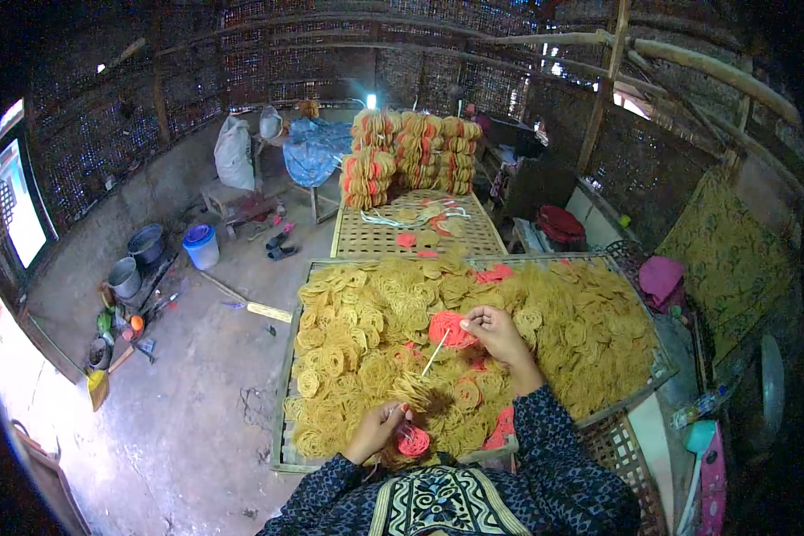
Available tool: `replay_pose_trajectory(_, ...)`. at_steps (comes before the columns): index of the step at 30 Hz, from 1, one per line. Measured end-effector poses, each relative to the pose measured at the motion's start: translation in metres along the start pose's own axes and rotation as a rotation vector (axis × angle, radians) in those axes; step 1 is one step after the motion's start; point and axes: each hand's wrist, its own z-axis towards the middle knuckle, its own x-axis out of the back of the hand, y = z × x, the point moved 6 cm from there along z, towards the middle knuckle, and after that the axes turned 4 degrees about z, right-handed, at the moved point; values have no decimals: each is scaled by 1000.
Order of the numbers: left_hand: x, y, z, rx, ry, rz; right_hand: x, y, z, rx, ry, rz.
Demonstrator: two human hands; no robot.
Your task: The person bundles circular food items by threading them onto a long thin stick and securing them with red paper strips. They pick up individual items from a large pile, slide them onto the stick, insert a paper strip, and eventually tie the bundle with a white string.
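My right hand pinches the edge of a red lacy disc, which looks like a dried noodle or cracker coil. The tip of a thin white strip meets this disc; whether it passes through is hard to tell. Lower on the strip sits a bunch of yellow coiled discs. Just below that bunch, my left hand grips the threaded strand, its fingers partly covering the hold. Another red disc hangs beside the left fingers. Beneath both hands, loose yellow discs cover a framed woven tray.
Beyond the tray, a woven bamboo rack carries tied stacks of yellow and red discs and white strips. A wooden-handled tool touches the tray's left side. A lidded bucket and metal pots stand on the floor.
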Motion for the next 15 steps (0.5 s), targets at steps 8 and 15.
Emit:
replay_pose_trajectory(8,-3,-3,1,34,-29,-89,2,-11,-4,112,15,97)
replay_pose_trajectory(15,-5,3,1,-15,-11,-100,1,-10,-3,133,49,64)
